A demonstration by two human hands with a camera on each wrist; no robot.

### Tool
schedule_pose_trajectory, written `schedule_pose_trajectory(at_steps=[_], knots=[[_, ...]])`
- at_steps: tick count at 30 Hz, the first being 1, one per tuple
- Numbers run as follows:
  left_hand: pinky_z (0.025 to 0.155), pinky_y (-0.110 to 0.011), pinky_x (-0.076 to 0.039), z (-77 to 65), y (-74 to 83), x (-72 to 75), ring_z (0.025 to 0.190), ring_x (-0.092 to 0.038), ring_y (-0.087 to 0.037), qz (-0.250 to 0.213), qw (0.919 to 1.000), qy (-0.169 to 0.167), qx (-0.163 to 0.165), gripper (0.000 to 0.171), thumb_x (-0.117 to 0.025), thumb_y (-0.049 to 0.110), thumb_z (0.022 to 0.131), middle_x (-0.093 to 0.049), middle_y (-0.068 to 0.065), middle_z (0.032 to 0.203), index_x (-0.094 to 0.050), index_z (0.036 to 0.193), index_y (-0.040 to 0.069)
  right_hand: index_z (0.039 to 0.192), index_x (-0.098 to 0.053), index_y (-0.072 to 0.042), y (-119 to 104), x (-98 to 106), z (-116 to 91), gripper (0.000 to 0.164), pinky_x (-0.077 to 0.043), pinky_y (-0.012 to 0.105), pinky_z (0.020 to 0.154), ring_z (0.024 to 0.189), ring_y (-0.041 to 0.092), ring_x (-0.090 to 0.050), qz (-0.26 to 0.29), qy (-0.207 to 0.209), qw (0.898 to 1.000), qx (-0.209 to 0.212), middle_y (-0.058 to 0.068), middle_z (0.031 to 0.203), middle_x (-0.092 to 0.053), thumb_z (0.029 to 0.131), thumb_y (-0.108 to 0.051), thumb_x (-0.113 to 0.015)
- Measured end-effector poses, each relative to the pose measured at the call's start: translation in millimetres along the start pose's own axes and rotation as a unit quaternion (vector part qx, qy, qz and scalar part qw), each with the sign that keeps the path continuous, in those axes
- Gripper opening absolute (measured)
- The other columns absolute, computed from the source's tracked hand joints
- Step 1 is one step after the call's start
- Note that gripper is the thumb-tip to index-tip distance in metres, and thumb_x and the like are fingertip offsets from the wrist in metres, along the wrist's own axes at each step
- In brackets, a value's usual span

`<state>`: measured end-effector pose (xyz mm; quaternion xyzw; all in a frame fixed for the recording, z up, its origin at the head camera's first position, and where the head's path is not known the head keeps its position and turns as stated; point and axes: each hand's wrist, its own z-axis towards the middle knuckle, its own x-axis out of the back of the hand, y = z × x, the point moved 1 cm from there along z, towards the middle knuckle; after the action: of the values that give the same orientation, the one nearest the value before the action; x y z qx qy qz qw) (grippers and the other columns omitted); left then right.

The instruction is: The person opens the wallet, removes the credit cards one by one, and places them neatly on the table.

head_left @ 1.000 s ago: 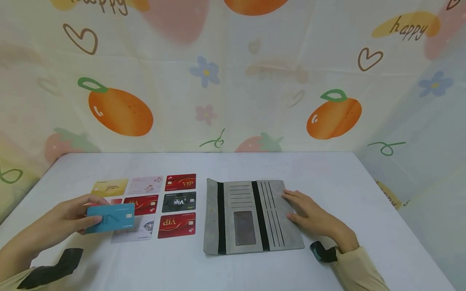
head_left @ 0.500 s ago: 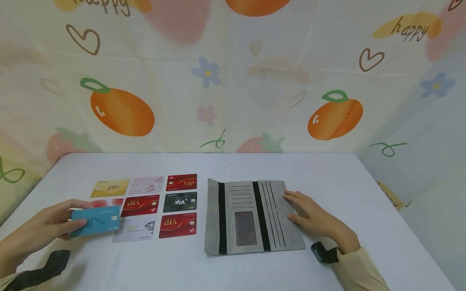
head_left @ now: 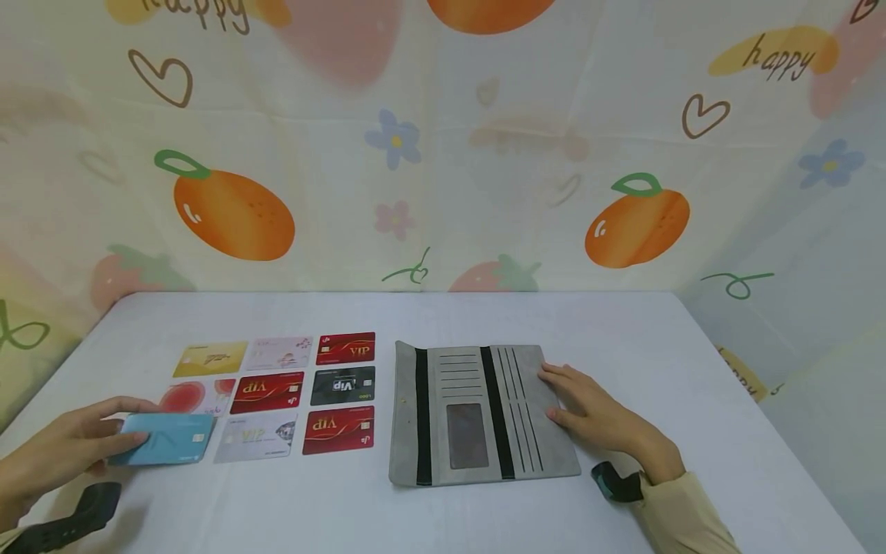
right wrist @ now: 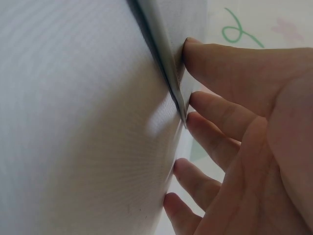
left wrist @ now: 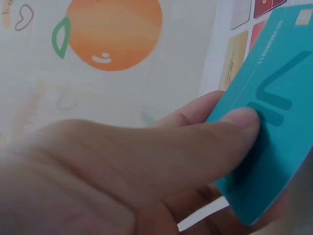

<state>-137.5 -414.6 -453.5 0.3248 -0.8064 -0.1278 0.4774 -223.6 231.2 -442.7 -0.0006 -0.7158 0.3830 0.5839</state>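
In the head view my left hand pinches a blue bank card by its left end, thumb on top. The left wrist view shows the thumb pressed on the face of the same teal-blue card, with fingers behind it. The card sits low at the front left of the laid-out cards. My right hand rests at the right edge of an unfolded grey wallet, its fingers spread. In the right wrist view the fingertips touch the wallet's edge and the table.
Several cards lie in rows left of the wallet: a gold card, a pink card, a watermelon card, a black card, a white VIP card and red VIP cards. A printed cloth hangs behind the white table.
My left hand has moved left and toward the front with the blue card, lowering it and uncovering the watermelon card and the white VIP card. My right hand and the wallet stay in place.
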Motion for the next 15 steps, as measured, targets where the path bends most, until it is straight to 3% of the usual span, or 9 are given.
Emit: schedule_pose_trajectory(at_steps=[4, 10, 15], knots=[[0.074, -0.036, -0.053, -0.1, 0.3, -0.7, 0.092, -0.053, -0.029, -0.016, 0.9996, -0.017, 0.016, 0.083, -0.07, 0.051, 0.087, -0.054, -0.029, 0.11, -0.039, 0.141, -0.005, 0.146, -0.044, 0.001, 1.1, -0.6, -0.1, 0.058, -0.025, 0.07, 0.11, 0.143, 0.055, -0.024, 0.0, -0.001, 1.0, -0.002, 0.024, 0.154, -0.038, 0.097, -0.025, -0.062], [0.075, -0.046, -0.056, -1.7, 6.4, -3.5, 0.087, -0.057, -0.024, -0.009, 0.9988, -0.041, 0.024, 0.073, -0.07, 0.039, 0.09, -0.058, -0.026, 0.104, -0.041, 0.138, -0.008, 0.145, -0.044, 0.002, 1.0, -0.8, -0.3, 0.058, -0.024, 0.07, 0.11, 0.143, 0.055, -0.024, 0.001, -0.002, 1.0, -0.004, 0.025, 0.154, -0.037, 0.097, -0.024, -0.062], [0.078, -0.048, -0.058, -0.2, 8.6, -4.3, 0.083, -0.058, -0.021, -0.004, 0.9988, -0.028, 0.04, 0.074, -0.074, 0.038, 0.087, -0.057, -0.027, 0.101, -0.042, 0.136, -0.008, 0.145, -0.044, 0.002, 1.1, -0.4, -1.2, 0.057, -0.024, 0.07, 0.111, 0.143, 0.055, -0.024, -0.001, -0.001, 1.0, -0.003, 0.024, 0.154, -0.037, 0.098, -0.024, -0.061]])
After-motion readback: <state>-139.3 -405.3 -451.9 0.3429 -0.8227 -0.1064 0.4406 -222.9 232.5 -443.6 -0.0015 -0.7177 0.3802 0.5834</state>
